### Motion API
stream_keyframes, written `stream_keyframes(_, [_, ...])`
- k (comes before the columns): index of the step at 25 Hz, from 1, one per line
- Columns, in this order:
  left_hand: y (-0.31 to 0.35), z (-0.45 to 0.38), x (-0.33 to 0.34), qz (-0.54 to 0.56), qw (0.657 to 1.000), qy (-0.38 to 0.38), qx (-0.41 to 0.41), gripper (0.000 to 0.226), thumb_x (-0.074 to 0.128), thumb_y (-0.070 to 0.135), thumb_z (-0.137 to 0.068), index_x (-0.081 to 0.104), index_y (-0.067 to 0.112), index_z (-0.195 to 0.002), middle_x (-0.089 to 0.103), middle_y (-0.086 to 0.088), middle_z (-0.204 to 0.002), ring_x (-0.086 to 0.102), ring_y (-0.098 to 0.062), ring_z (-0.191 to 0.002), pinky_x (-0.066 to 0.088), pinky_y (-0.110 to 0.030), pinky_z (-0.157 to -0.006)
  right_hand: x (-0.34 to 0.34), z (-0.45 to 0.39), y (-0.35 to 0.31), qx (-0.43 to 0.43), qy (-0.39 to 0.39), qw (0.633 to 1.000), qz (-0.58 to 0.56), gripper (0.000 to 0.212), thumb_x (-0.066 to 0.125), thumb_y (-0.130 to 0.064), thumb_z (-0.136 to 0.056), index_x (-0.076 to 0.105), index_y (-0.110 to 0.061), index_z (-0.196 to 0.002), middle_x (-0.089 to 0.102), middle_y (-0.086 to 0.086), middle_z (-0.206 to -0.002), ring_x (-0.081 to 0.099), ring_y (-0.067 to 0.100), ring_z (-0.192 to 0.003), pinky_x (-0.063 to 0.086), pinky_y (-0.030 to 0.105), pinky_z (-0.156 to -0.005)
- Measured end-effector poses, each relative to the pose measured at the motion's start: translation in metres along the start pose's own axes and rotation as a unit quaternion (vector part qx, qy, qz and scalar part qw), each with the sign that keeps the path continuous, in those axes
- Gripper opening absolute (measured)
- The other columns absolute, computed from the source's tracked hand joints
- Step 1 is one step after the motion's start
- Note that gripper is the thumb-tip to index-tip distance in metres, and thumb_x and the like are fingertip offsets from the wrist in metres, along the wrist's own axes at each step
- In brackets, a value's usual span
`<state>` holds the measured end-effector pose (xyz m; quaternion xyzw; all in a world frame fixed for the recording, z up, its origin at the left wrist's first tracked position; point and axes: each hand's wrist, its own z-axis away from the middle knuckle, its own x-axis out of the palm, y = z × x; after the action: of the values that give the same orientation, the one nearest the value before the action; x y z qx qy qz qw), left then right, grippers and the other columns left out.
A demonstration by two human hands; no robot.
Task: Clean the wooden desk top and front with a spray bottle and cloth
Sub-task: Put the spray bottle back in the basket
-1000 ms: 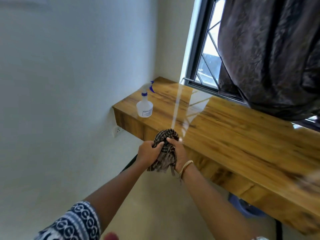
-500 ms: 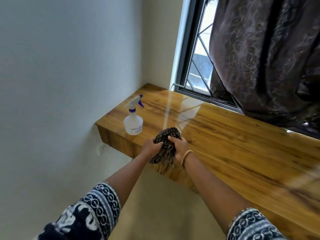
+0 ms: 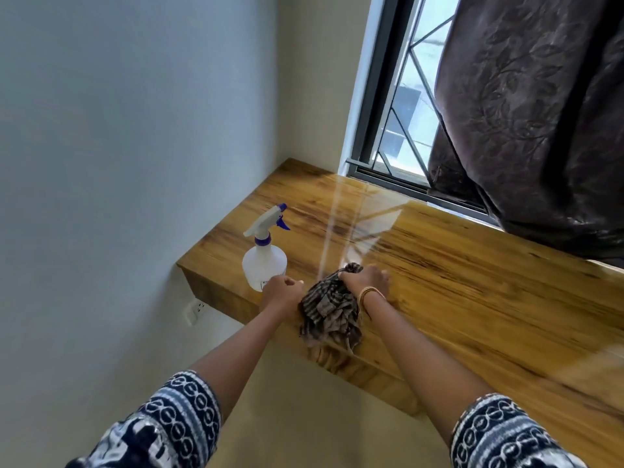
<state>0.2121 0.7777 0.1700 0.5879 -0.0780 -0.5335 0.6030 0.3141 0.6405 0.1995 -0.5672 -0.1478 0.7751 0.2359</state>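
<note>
2 short sleeves (image 3: 175, 423) in navy-and-white ring pattern; thin gold bangles (image 3: 369, 293) circle the right wrist.

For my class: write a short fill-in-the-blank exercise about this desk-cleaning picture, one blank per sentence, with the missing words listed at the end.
1. The right hand grips a bunched, striped ____ at the front edge of the desk.
2. The spray bottle stands ____ on the desk, near the left hand.
3. The bottle's trigger and collar are coloured ____.
4. A dark ____ hangs over the right part of the window.

Missing words: cloth; upright; blue; curtain
</note>
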Motion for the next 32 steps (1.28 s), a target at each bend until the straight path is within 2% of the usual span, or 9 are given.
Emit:
stream_keyframes(2, [-0.011, -0.003, -0.014, -0.011, 0.998, 0.062, -0.015, 0.029, 0.060, 0.028, -0.091, 0.068, 0.006, -0.073, 0.069, -0.006, -0.080, 0.063, -0.022, -0.083, 0.054, -0.031, -0.078, 0.008, 0.011, -0.031, -0.086, 0.086, 0.992, 0.015, 0.068, 0.076, -0.047, -0.075, 0.050, -0.008, -0.125, 0.049, 0.013, -0.127, 0.047, 0.031, -0.119, 0.044, 0.038, -0.094])
stream_keyframes(4, [-0.023, -0.005, -0.024, -0.010, 0.997, 0.070, -0.026, 0.027, 0.061, 0.032, -0.089, 0.069, 0.007, -0.081, 0.069, -0.008, -0.090, 0.063, -0.022, -0.092, 0.054, -0.028, -0.077, 0.026, 0.019, -0.068, -0.189, 0.062, 0.979, -0.044, 0.064, 0.077, -0.044, -0.073, 0.051, -0.013, -0.123, 0.049, 0.009, -0.126, 0.047, 0.026, -0.117, 0.043, 0.035, -0.094])
stream_keyframes(7, [-0.033, -0.007, -0.036, -0.023, 0.997, 0.067, -0.031, 0.033, 0.061, 0.036, -0.090, 0.069, 0.004, -0.091, 0.069, -0.014, -0.097, 0.065, -0.028, -0.093, 0.048, -0.022, -0.064, 0.054, 0.028, -0.115, -0.210, -0.226, 0.939, -0.153, 0.074, 0.082, -0.034, -0.073, 0.050, -0.014, -0.136, 0.050, 0.004, -0.139, 0.048, 0.021, -0.124, 0.041, 0.031, -0.096])
stream_keyframes(9, [-0.033, -0.005, -0.043, -0.039, 0.994, 0.101, -0.034, 0.035, 0.061, 0.039, -0.091, 0.069, 0.005, -0.096, 0.071, -0.012, -0.099, 0.066, -0.025, -0.089, 0.045, -0.021, -0.059, 0.068, 0.030, -0.126, -0.211, -0.304, 0.916, -0.155, 0.076, 0.083, -0.031, -0.075, 0.048, -0.014, -0.140, 0.050, 0.007, -0.142, 0.049, 0.024, -0.127, 0.041, 0.032, -0.095])
stream_keyframes(12, [-0.035, -0.002, -0.053, -0.061, 0.986, 0.154, -0.030, 0.046, 0.069, 0.046, -0.085, 0.064, 0.008, -0.111, 0.069, -0.009, -0.111, 0.066, -0.024, -0.099, 0.054, -0.028, -0.070, 0.081, 0.033, -0.124, -0.230, -0.269, 0.913, -0.201, 0.056, 0.080, -0.031, -0.079, 0.060, -0.013, -0.128, 0.060, 0.009, -0.132, 0.055, 0.024, -0.119, 0.047, 0.033, -0.093])
stream_keyframes(16, [-0.033, 0.003, -0.063, -0.002, 0.987, 0.159, 0.008, 0.070, 0.081, 0.043, -0.075, 0.044, 0.011, -0.125, 0.055, -0.011, -0.123, 0.058, -0.024, -0.107, 0.043, -0.019, -0.062, 0.075, 0.035, -0.111, -0.213, -0.215, 0.908, -0.290, 0.048, 0.082, -0.034, -0.077, 0.068, -0.014, -0.119, 0.067, 0.002, -0.120, 0.060, 0.018, -0.108, 0.049, 0.034, -0.092])
stream_keyframes(20, [-0.014, 0.017, -0.056, 0.075, 0.988, 0.089, 0.099, 0.075, 0.079, 0.037, -0.078, 0.041, 0.016, -0.138, 0.055, -0.005, -0.129, 0.057, -0.018, -0.105, 0.048, -0.019, -0.066, 0.038, 0.030, -0.086, -0.166, -0.151, 0.908, -0.354, 0.048, 0.088, -0.040, -0.066, 0.075, -0.014, -0.104, 0.074, 0.001, -0.106, 0.069, 0.019, -0.098, 0.056, 0.035, -0.085])
stream_keyframes(25, [0.022, 0.065, -0.011, 0.118, 0.981, 0.028, 0.149, 0.067, 0.081, 0.035, -0.076, 0.053, 0.015, -0.134, 0.064, -0.001, -0.117, 0.063, -0.011, -0.093, 0.046, -0.013, -0.063, -0.036, 0.041, -0.016, -0.211, -0.072, 0.911, -0.347, 0.036, 0.085, -0.041, -0.070, 0.077, -0.017, -0.096, 0.076, 0.000, -0.096, 0.070, 0.015, -0.087, 0.055, 0.028, -0.071])
stream_keyframes(32, [0.059, 0.180, 0.096, 0.078, 0.973, -0.072, 0.204, 0.073, 0.084, 0.043, -0.069, 0.056, 0.018, -0.132, 0.069, 0.000, -0.105, 0.067, -0.015, -0.091, 0.056, -0.031, -0.071, -0.133, 0.089, 0.150, -0.173, 0.059, 0.922, -0.342, 0.027, 0.081, -0.041, -0.075, 0.074, -0.020, -0.090, 0.074, -0.001, -0.089, 0.067, 0.011, -0.080, 0.053, 0.027, -0.068])
